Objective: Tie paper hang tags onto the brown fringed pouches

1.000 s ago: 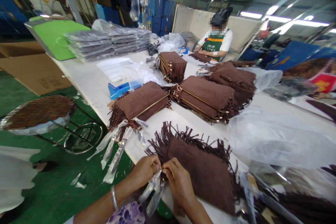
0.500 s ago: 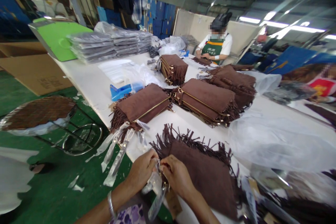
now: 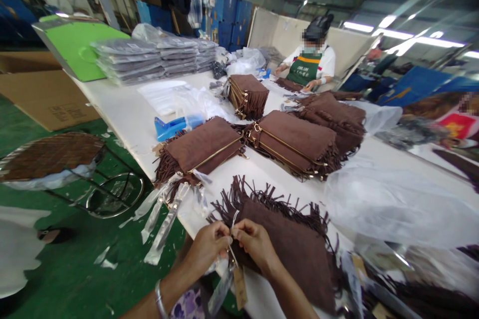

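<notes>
A brown fringed bag (image 3: 288, 246) lies flat at the near edge of the white table. At its left corner my left hand (image 3: 215, 239) and my right hand (image 3: 252, 241) meet, fingertips pinched on a thin white string (image 3: 234, 218). Below them dangles a brown card tag (image 3: 239, 286), beside a strip of clear plastic wrap (image 3: 221, 290). Farther back are a brown bag with a gold zip (image 3: 204, 144), a stack of bags (image 3: 295, 139) and another stack (image 3: 249, 92).
A blue tape dispenser (image 3: 170, 128) sits left of the bags. Clear plastic (image 3: 392, 204) covers the right side. Wrapped packages (image 3: 127, 57) are piled at the back left. A person in a green apron (image 3: 305, 70) works across the table. A round stool (image 3: 52, 154) stands at left.
Both hands have risen slightly, and the white string now shows above the fingertips. The card tag hangs more upright. Across the table, the person's hands have moved apart.
</notes>
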Tool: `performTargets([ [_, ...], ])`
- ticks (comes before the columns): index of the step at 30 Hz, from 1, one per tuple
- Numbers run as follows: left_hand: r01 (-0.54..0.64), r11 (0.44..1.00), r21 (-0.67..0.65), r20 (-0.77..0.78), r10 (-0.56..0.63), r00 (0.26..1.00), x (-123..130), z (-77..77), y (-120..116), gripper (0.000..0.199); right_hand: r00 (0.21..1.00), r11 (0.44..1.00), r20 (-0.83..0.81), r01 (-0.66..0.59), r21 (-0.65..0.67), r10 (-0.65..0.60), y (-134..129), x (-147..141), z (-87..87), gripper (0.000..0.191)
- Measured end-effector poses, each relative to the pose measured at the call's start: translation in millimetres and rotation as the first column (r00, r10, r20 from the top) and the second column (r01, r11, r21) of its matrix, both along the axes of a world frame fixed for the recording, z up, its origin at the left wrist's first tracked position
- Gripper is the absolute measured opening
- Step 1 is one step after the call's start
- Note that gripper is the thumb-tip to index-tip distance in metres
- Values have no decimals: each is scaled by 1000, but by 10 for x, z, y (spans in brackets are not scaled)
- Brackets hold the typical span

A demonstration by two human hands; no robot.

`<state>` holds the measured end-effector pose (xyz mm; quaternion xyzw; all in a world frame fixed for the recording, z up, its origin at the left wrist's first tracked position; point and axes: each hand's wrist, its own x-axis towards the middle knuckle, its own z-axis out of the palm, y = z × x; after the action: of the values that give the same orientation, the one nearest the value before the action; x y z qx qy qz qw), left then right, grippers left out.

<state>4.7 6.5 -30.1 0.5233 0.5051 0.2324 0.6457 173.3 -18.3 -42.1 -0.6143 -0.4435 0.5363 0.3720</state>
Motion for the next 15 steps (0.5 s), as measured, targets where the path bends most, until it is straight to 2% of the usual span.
performTargets([
  [6,-28,1000,-11,3,28,1000,62,-66,49,20,1000,1000,-25,11,-11,-12,-25,7,8,20],
  [11,-24,998,-58,35,26,999,3,-20,55,25,1000,1000,13,-1,-16,1,-32,4,-26,19],
  [15,-58,992,-108,98,69,993,-40,-1,37,21,995,1000,98,-29,-2,29,-50,-3,-9,18],
])
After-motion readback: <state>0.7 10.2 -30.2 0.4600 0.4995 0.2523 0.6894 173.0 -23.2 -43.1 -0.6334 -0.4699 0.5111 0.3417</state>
